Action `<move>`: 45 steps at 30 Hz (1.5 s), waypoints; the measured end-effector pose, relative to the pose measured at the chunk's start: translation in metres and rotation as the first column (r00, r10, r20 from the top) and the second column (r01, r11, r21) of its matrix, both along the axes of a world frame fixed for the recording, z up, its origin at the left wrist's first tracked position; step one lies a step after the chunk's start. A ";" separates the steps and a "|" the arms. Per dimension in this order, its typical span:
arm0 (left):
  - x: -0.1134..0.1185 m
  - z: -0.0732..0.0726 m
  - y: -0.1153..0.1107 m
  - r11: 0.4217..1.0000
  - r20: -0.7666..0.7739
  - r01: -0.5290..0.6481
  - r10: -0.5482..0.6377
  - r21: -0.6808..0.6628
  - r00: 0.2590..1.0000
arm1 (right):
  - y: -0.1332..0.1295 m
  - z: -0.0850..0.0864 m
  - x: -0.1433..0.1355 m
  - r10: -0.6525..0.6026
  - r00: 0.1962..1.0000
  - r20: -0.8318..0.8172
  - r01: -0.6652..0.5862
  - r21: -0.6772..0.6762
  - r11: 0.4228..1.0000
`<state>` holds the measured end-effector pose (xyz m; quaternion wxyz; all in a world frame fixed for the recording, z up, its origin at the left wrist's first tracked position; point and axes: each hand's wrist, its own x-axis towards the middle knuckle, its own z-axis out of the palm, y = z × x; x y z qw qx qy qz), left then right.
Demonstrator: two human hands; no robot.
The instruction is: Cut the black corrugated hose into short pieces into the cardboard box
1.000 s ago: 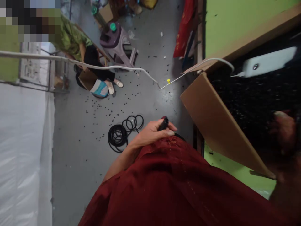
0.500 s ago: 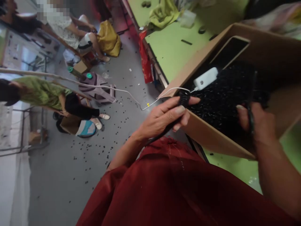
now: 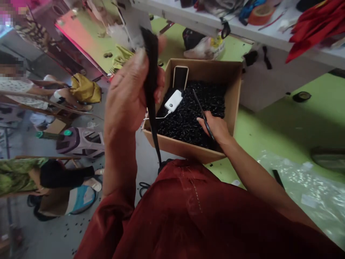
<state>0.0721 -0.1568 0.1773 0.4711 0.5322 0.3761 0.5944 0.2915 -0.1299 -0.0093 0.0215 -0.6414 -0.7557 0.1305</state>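
Note:
My left hand (image 3: 125, 91) is raised in front of me, its fingers closed round a bundle of long black strips (image 3: 151, 72). The strips' lower end trails down to my lap. Over the cardboard box (image 3: 236, 97) my right hand (image 3: 219, 128) grips dark scissors (image 3: 199, 105), with the blades pointing away from me. Many small black pieces (image 3: 185, 127) fill the box. On them rest a white device (image 3: 174, 101) with a white cable and a phone (image 3: 180, 77) leaning on the box wall. Whether the scissor blades are apart, I cannot tell.
The box stands on a green table (image 3: 275, 118). A white shelf (image 3: 242, 30) holding tape and red cloth (image 3: 315, 32) runs above its far side. Clear plastic (image 3: 302, 190) lies at right. Two people sit at left, near a purple stool (image 3: 81, 142) and a yellow bag (image 3: 84, 88).
My left hand has risen with the strips, away from the box edge. My view has swung right, bringing the whole box and the shelf into sight. The right hand still holds the scissors.

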 end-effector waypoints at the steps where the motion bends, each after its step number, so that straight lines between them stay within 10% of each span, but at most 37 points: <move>1: 0.003 -0.006 0.008 0.998 -0.028 0.041 -0.042 -0.038 0.999 | 0.000 0.000 0.001 -0.016 1.000 -0.014 0.016 -0.003 1.000; 8: 0.017 -0.043 0.059 0.913 -0.149 0.237 -0.299 -0.333 0.943 | 0.006 -0.003 0.004 -0.066 0.969 -0.237 0.067 -0.004 0.998; 17: 0.044 -0.143 0.106 0.748 0.188 0.345 -0.290 -0.567 0.938 | 0.020 -0.020 0.009 -0.131 0.882 -0.452 0.163 0.032 0.986; 25: 0.019 -0.162 0.127 0.811 -0.168 0.207 -0.348 -0.547 0.922 | 0.029 -0.020 0.010 -0.269 0.846 -0.461 0.260 -0.084 0.962; 34: 0.026 -0.195 0.154 0.887 -0.784 0.115 -0.450 -0.447 0.429 | 0.058 -0.013 0.004 -0.344 0.562 -0.752 0.263 -0.232 0.936; 45: 0.063 -0.237 0.166 0.871 -0.875 0.093 -0.484 -0.481 0.010 | 0.065 -0.016 0.014 -0.423 0.758 -0.497 0.441 -0.086 0.893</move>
